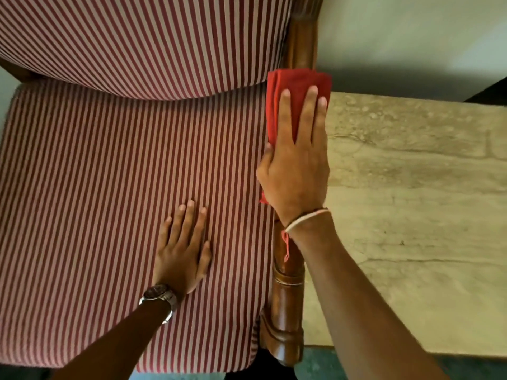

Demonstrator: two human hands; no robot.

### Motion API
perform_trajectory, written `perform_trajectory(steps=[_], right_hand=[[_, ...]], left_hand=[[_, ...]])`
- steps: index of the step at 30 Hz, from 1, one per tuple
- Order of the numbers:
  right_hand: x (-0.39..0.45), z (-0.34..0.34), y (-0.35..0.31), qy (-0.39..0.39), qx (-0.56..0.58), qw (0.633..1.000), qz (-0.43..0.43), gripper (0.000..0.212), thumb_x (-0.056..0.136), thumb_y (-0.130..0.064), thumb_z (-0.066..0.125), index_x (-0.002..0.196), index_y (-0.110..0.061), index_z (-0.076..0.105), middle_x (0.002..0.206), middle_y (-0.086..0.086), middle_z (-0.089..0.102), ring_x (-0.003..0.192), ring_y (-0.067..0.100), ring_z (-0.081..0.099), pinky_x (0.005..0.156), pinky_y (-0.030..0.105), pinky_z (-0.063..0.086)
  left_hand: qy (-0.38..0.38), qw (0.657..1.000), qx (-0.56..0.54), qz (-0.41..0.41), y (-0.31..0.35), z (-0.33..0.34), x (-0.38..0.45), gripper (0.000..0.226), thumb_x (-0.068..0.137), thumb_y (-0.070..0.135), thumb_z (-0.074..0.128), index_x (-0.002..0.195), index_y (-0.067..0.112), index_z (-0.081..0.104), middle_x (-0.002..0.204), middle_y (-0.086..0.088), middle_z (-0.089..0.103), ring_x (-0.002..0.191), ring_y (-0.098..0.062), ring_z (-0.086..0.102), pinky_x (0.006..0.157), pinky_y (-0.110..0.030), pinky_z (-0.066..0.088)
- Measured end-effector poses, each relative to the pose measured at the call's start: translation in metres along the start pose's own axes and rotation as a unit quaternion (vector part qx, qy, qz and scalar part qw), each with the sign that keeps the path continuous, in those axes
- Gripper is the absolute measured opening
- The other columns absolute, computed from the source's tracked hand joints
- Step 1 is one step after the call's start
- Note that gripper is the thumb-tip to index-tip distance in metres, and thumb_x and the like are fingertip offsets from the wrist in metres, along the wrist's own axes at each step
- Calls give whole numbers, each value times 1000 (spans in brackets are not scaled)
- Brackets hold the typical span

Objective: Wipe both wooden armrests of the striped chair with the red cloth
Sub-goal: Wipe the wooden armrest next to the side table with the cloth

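The striped chair fills the left of the view, its red-and-white seat cushion (pixel 96 187) below the back cushion (pixel 137 42). The right wooden armrest (pixel 288 286) runs along the seat's right edge, dark and glossy. My right hand (pixel 296 165) lies flat on the red cloth (pixel 290 83), pressing it onto the armrest's far half; the cloth folds over the wood. My left hand (pixel 183 250), with a wristwatch, rests palm down on the seat cushion, fingers spread, holding nothing. The left armrest is out of view.
A pale stone floor (pixel 417 204) lies right of the chair. A light wall (pixel 411 37) stands behind it, with a dark skirting strip at its base.
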State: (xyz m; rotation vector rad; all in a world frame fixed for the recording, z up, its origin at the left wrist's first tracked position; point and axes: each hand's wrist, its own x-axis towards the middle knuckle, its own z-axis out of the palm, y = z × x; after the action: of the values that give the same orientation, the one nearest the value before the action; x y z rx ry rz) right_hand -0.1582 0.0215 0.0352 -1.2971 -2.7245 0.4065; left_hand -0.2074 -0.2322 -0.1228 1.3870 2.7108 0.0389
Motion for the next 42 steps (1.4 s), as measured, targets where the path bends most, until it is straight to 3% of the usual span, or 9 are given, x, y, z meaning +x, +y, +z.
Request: perform_trajectory(steps=[6, 14, 21, 28, 33, 36, 40, 42], right_hand=[[-126, 9, 10, -8, 9, 1000, -14, 70, 104, -31, 43, 164, -22, 9, 174, 14, -1, 161, 33, 4, 126, 50, 31], [-9, 4, 2, 5, 11, 1000, 1, 73, 101, -26, 45, 164, -20, 9, 173, 15, 0, 161, 35, 1, 128, 50, 27], [-126, 10, 11, -8, 11, 1000, -19, 76, 99, -28, 48, 164, -20, 9, 174, 13, 0, 161, 32, 2, 126, 50, 31], [-9, 3, 1, 3, -11, 1000, -10, 75, 99, -24, 46, 164, -18, 9, 173, 18, 1, 160, 38, 1, 129, 50, 24], [-105, 11, 6, 6, -18, 1000, -6, 75, 103, -28, 46, 165, -21, 4, 173, 14, -4, 161, 33, 0, 127, 52, 29], [-140, 14, 11, -3, -14, 1000, -13, 72, 104, -34, 43, 165, -21, 6, 174, 13, -2, 161, 32, 1, 129, 50, 24], [-133, 4, 13, 2, 133, 991, -11, 71, 106, -51, 30, 164, -26, -1, 174, 4, -3, 162, 20, -1, 130, 50, 15], [-127, -5, 21, 45, 246, 968, 18, 67, 106, -49, 30, 164, -26, 7, 172, 5, 16, 159, 21, 21, 126, 49, 33]], left_hand=[[-1, 1000, 0, -2, -2, 1, -1, 65, 103, 43, 22, 160, 13, 25, 170, -15, 22, 158, -31, 20, 126, -55, 23], [8, 1000, -5, 1, -1, 2, -1, 65, 102, 41, 28, 160, 12, 26, 169, -16, 23, 157, -33, 22, 126, -55, 23], [14, 1000, -11, -2, -2, 4, -1, 64, 104, 43, 19, 161, 14, 19, 170, -15, 20, 158, -31, 19, 127, -54, 22], [26, 999, -19, 1, -1, 4, 0, 64, 104, 44, 19, 161, 15, 20, 170, -15, 19, 159, -31, 18, 129, -52, 18], [29, 999, -15, 6, -1, 2, 0, 65, 104, 44, 21, 160, 12, 24, 169, -16, 21, 157, -33, 22, 126, -55, 24], [9, 1000, -20, 9, -1, -3, 0, 65, 104, 44, 20, 160, 11, 26, 169, -17, 22, 156, -34, 24, 125, -56, 26], [-24, 994, -100, -28, 14, -31, 6, 70, 101, 51, 23, 153, 7, 38, 164, -19, 30, 153, -36, 30, 122, -59, 29], [-29, 965, -243, -93, 29, -55, 7, 83, 99, 64, 14, 148, 6, 46, 162, -18, 37, 152, -34, 34, 123, -55, 29]])
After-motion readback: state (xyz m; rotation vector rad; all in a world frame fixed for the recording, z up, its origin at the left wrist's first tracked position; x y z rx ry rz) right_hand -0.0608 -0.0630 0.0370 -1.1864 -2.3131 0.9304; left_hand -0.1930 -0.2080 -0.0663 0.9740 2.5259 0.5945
